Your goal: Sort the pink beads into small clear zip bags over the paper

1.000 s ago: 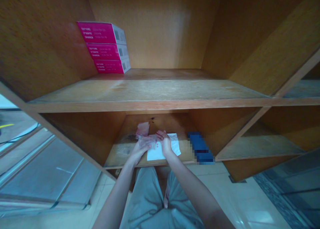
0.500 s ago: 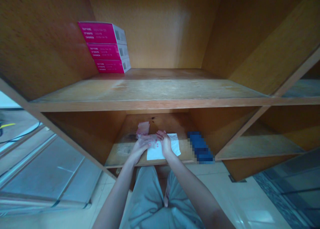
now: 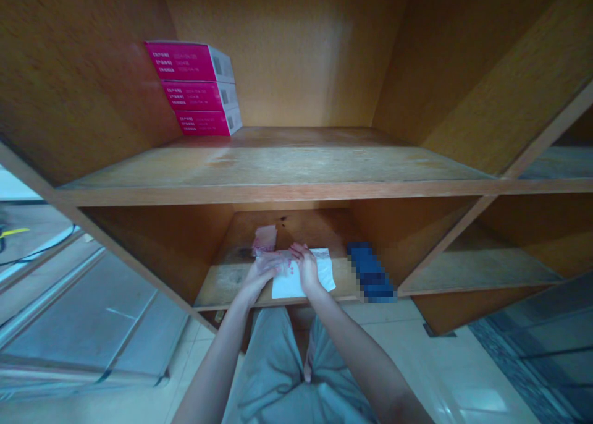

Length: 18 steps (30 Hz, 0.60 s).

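Observation:
On the lower shelf a flat white sheet (image 3: 287,286), maybe tissue or paper, lies under both hands. My left hand (image 3: 265,272) is at its left side, closed on a thin see-through plastic wrapper (image 3: 290,262) with small pink marks. The wrapper spreads over the sheet between the hands. Resting on the right part of the sheet is my right hand (image 3: 306,267), its fingers stretched out beside the wrapper's edge. Just beyond my left hand lies a crumpled pink-and-clear packet (image 3: 265,238). My fingertips are small and partly blurred.
A stack of pink boxes (image 3: 199,96) stands on the upper shelf at left. The upper shelf's front edge (image 3: 287,195) runs above my hands. A pixelated dark blue object (image 3: 373,272) lies right of the sheet. Wooden side walls enclose the compartment.
Both hands stay almost in place over the white sheet. The sheet's lower edge sits very slightly nearer to me; the pink boxes and the packet have not moved.

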Each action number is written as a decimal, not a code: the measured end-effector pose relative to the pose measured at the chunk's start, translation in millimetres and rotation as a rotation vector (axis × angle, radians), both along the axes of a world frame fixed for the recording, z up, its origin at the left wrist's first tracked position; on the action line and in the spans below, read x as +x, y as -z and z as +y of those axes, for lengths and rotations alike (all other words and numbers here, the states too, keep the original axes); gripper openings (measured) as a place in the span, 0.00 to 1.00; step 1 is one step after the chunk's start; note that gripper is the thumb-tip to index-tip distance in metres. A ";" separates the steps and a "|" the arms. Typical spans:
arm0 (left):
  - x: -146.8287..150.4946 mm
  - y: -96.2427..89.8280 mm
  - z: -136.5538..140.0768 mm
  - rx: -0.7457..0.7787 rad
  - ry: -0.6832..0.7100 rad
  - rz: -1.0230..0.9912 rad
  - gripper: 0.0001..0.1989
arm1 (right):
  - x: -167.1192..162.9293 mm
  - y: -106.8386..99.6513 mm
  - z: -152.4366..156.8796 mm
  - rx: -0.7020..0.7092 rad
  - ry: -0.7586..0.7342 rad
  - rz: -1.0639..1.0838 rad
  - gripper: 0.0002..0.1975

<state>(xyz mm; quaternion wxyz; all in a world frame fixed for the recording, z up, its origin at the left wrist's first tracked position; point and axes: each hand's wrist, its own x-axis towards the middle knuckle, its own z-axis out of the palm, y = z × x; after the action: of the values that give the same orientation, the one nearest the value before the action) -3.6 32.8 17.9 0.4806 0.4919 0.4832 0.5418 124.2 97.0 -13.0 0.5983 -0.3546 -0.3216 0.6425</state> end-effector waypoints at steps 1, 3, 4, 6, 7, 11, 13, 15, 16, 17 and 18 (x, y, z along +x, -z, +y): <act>0.7 -1.2 -1.0 0.001 -0.001 -0.010 0.18 | 0.6 -2.1 -1.0 0.026 0.017 0.002 0.12; 3.2 -4.7 -3.3 0.015 -0.006 -0.039 0.18 | 2.4 -9.2 -4.1 0.087 0.047 -0.003 0.10; 5.0 -6.9 -4.4 0.032 -0.013 -0.059 0.19 | 3.5 -14.1 -6.4 0.109 0.046 -0.013 0.09; 9.3 -11.5 -5.9 0.085 -0.031 -0.109 0.19 | 6.1 -25.6 -12.7 0.111 -0.016 -0.053 0.08; 11.6 -13.5 -6.3 0.111 -0.033 -0.139 0.20 | 7.4 -31.4 -16.5 0.089 -0.078 -0.065 0.09; 19.7 -18.3 -6.0 0.156 -0.068 -0.211 0.22 | 12.5 -46.5 -30.2 -0.009 -0.375 0.008 0.12; 22.2 -18.6 -6.3 0.148 -0.082 -0.225 0.24 | 14.5 -47.6 -33.0 -0.056 -0.416 0.069 0.12; 23.3 -17.9 -7.4 0.132 -0.072 -0.251 0.28 | 16.8 -46.4 -32.4 -0.093 -0.406 0.100 0.12; 23.2 -17.3 -8.3 0.124 -0.072 -0.270 0.30 | 18.1 -45.7 -31.1 -0.103 -0.393 0.102 0.12; 22.7 -16.7 -9.1 0.115 -0.076 -0.293 0.32 | 19.6 -45.2 -29.4 -0.105 -0.375 0.097 0.12; 22.0 -16.0 -9.9 0.103 -0.080 -0.317 0.32 | 21.0 -45.0 -27.5 -0.101 -0.348 0.084 0.12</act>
<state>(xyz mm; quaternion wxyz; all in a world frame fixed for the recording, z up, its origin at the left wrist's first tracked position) 18.4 22.9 34.0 0.5028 0.4046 0.3921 0.6556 145.2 69.5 32.0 0.4724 -0.2958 -0.3204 0.7660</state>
